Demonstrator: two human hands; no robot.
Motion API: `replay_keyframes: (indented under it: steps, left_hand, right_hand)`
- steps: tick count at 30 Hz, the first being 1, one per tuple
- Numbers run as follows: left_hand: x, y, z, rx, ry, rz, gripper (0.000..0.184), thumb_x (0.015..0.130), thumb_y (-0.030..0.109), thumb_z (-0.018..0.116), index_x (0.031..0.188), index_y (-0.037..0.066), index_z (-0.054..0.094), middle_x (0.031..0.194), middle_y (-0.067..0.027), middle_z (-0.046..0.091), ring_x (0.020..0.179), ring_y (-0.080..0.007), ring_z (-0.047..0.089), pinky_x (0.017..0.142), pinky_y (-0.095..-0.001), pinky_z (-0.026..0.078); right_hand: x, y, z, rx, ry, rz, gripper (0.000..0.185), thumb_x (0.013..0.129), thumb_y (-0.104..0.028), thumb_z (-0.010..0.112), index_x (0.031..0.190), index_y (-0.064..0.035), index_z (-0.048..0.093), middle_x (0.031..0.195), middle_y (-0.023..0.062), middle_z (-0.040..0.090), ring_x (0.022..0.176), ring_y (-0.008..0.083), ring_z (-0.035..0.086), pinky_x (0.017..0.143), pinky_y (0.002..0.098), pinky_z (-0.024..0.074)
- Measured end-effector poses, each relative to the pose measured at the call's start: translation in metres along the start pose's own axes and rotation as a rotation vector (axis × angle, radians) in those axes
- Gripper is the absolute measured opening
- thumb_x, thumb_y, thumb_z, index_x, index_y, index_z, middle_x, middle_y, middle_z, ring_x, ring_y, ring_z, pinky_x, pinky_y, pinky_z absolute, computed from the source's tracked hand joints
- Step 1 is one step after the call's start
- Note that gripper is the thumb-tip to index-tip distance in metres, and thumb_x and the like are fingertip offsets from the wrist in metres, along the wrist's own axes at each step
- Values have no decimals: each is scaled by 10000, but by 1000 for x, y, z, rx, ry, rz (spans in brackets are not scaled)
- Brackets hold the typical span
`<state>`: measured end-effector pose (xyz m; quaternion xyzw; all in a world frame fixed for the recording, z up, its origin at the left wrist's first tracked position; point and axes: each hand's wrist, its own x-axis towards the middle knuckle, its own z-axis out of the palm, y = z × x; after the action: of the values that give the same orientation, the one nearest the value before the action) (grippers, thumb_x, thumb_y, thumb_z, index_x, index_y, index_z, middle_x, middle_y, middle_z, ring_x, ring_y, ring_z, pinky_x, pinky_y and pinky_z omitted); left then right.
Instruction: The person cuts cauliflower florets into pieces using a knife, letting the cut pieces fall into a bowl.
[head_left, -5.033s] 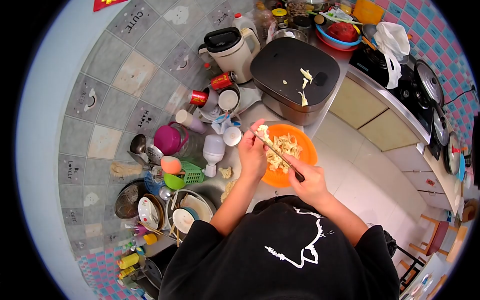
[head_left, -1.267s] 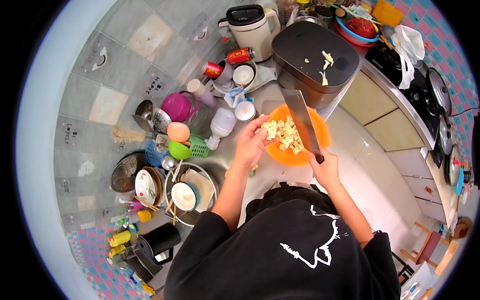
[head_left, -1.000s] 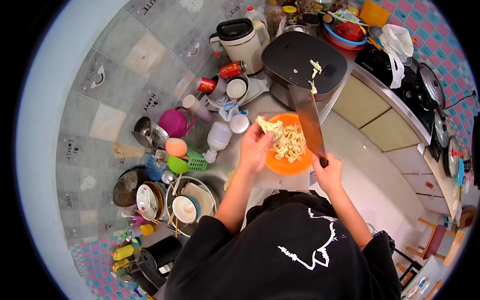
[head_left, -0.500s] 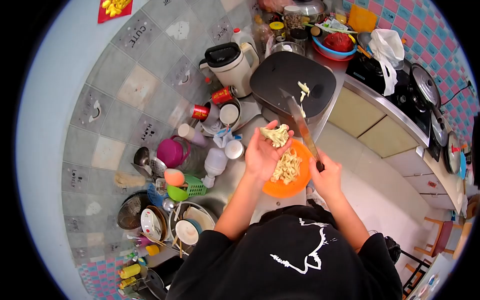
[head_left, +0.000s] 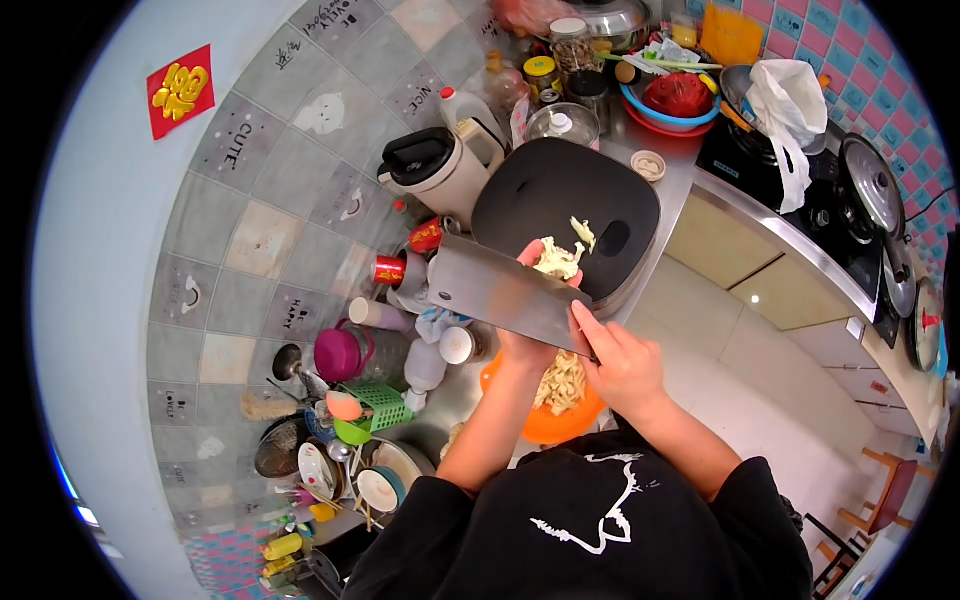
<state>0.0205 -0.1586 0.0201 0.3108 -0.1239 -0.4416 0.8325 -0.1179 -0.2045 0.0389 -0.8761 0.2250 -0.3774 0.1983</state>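
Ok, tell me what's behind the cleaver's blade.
Behind the cleaver is the left hand: fingertips and a cauliflower piece show past the far edge, the wrist past the near edge. The palm is covered.

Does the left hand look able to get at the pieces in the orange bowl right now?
Probably not freely: the left hand holds a floret, and the cleaver in the right hand crosses over it, though the bowl lies close.
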Motion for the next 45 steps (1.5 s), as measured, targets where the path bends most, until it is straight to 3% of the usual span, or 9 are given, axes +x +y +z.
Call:
replay_keyframes:
  steps: [6,16,18,24,31,33,40,42,45]
  left_hand:
    - [14,-9,-1,179,80,166,516,905,394,404,1275,36,374,1173,-97,491,1047,-243,523,940,-446,426]
    - [9,-12,-16,117,98,76,546,901,381,417,1350,88,310,1130,-96,526,962,-242,568,857,-370,488]
    - [4,-14,-8,127,224,77,530,908,383,398,1352,107,316,1105,-78,535,967,-218,561,847,-357,480]
    - [-2,-12,4,125,311,146,530,911,380,379,1352,92,317,1101,-47,524,965,-173,542,859,-327,454]
    - [-7,-8,3,241,302,239,505,924,334,377,1339,51,321,1122,-60,514,982,-172,536,867,-325,452]
    - [-5,-10,-6,255,194,265,488,928,302,392,1334,40,323,1154,-79,508,995,-175,535,876,-327,449]
    - [5,-8,-3,11,209,163,474,918,281,440,1317,46,339,1213,-116,488,1036,-231,529,906,-369,440]
    - [5,-9,1,77,255,115,428,930,240,417,1312,54,365,1127,-57,518,974,-166,542,851,-321,455]
    - [3,-11,-6,136,297,86,416,927,240,425,1297,52,385,1113,-62,524,969,-170,545,851,-323,458]
  right_hand:
    - [8,16,-1,-83,-59,-12,426,685,-104,666,1106,-129,606,576,14,443,458,163,498,401,310,417]
    - [16,17,1,-113,-66,-66,387,692,-97,655,1076,-126,621,560,13,406,457,152,478,408,301,412]
    - [18,16,2,-125,-55,-87,373,697,-96,648,1069,-121,623,562,12,400,465,150,477,412,298,411]
    - [20,18,2,-94,-119,-86,356,705,-110,640,1060,-117,625,578,13,420,483,155,497,421,305,420]
    - [15,22,-1,-109,-159,-37,386,687,-123,653,1071,-139,619,572,17,446,476,173,509,431,309,433]
    - [15,25,0,-56,-179,12,412,667,-122,673,1074,-148,616,571,21,457,479,187,518,433,317,434]
    - [16,26,4,8,-153,3,459,633,-107,697,1083,-146,609,585,25,475,496,195,531,436,327,437]
    - [15,29,4,7,-184,24,471,637,-111,695,1097,-152,601,589,27,476,506,193,536,433,327,437]
    - [15,31,5,-14,-162,18,461,649,-119,689,1099,-158,600,583,29,469,503,197,533,429,333,435]
